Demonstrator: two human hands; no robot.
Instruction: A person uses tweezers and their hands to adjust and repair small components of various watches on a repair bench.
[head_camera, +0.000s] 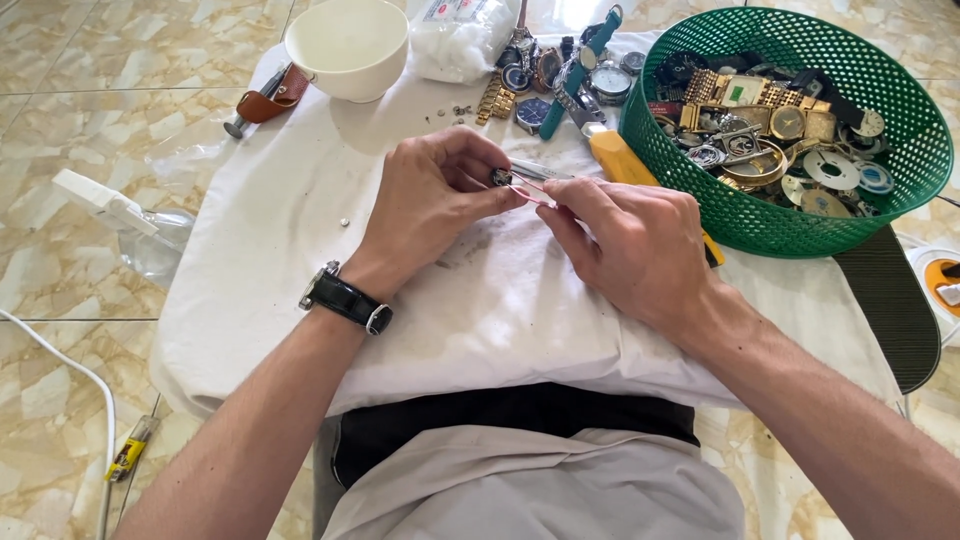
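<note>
Small part: one tiny dark metal piece (501, 178), held above the middle of the white cloth, between the two hands.
Left hand: the left hand (430, 195) has fingers curled, thumb and fingertips pinching the small part; one black-strapped wristwatch (344, 299) sits on its wrist.
Right hand: the right hand (630, 245) pinches one thin pointed tool (540, 190), whose tip meets the small part; whether it is tweezers or a pin cannot be told.
Worktop: one low worktop covered by one white cloth (290, 200), smudged grey just under the hands.
Loose bits: one small pale speck (344, 222) lies alone on the cloth left of the hands; a few tiny screws or pins (461, 110) lie near the bowl, too small to count.
Yellow tool: one yellow-handled tool (618, 158) lies just behind the right hand, beside the basket.
Bowl: one white bowl (346, 45) at the far edge.
Bag: one clear bag of white stuff (458, 38) beside the bowl.
Watch pile: several loose watches and bands (560, 75) heaped at the far edge, overlapping too much to count.
Basket: one green mesh basket (900, 110) at far right, full of watch parts and dials.
Brown strap: one brown leather strap (270, 100) left of the bowl.
</note>
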